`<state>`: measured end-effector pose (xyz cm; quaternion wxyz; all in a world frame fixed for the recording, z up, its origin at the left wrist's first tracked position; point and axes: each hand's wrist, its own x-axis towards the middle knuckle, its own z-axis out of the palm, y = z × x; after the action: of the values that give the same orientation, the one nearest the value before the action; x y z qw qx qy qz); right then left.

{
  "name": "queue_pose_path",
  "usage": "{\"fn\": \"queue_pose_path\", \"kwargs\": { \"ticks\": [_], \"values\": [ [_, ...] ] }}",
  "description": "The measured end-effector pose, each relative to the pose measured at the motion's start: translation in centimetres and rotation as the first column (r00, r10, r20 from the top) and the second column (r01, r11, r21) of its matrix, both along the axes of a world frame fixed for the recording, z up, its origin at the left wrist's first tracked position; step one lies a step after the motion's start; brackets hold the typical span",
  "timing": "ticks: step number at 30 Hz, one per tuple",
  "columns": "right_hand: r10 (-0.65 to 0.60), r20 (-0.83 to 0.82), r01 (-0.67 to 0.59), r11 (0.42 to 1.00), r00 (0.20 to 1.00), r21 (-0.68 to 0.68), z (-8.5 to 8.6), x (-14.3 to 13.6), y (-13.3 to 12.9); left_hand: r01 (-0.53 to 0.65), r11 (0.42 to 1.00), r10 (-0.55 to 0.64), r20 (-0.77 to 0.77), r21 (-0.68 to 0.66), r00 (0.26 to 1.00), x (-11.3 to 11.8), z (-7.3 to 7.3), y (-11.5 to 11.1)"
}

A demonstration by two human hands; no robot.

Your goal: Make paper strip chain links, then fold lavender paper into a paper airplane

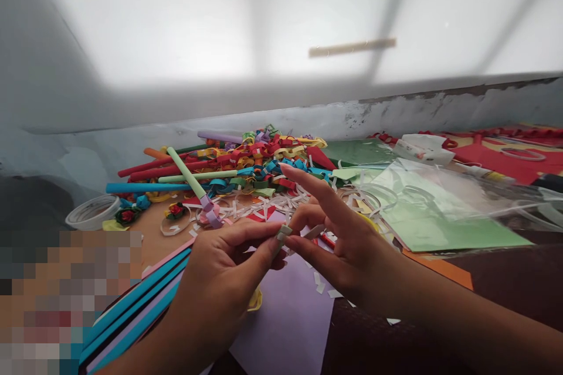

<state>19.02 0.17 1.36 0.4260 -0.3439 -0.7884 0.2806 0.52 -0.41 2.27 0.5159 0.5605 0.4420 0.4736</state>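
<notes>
In front of me, my left hand (229, 272) pinches a small folded pale green paper piece (284, 233) between thumb and fingers. Thumb and a bent finger of my right hand (352, 240) close on the near end of the same piece, while its index finger points up and away. A short whitish strip (315, 231) shows between the right hand's fingers. Beneath both hands lies a sheet of lilac paper (299, 304). A yellow paper loop (255, 300) peeks out behind the left hand, mostly hidden.
Coloured paper chains (264, 155) and rolled paper tubes (187, 173) heap up at the back. A tape roll (92, 212) sits left. White scraps (246, 206) litter the middle. Green sheets under clear plastic (457, 217) lie right; blue and lilac strips (141, 299) lie lower left.
</notes>
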Motion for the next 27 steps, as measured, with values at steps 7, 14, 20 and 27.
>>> {"fn": "queue_pose_path", "kwargs": {
  "ticks": [7,14,20,27],
  "values": [
    [0.043,0.008,-0.042,0.996,0.999,-0.081,0.5,0.2,0.0,0.001,0.993,0.011,-0.099,0.119,0.995,0.0,0.0,-0.1],
    [0.033,-0.016,-0.034,0.995,0.999,-0.099,0.8,0.3,0.0,0.027,0.995,-0.024,-0.037,0.094,0.999,0.1,0.1,-0.6],
    [0.043,-0.049,-0.047,0.996,0.998,-0.077,0.2,-0.2,-0.4,-0.099,0.994,0.101,0.048,-0.046,0.994,0.6,0.4,-0.7],
    [-0.027,-0.214,-0.046,0.944,0.976,-0.328,0.4,-1.0,-0.3,-0.133,0.985,0.15,0.171,-0.106,0.974,0.5,0.0,-0.5]
  ]
}}
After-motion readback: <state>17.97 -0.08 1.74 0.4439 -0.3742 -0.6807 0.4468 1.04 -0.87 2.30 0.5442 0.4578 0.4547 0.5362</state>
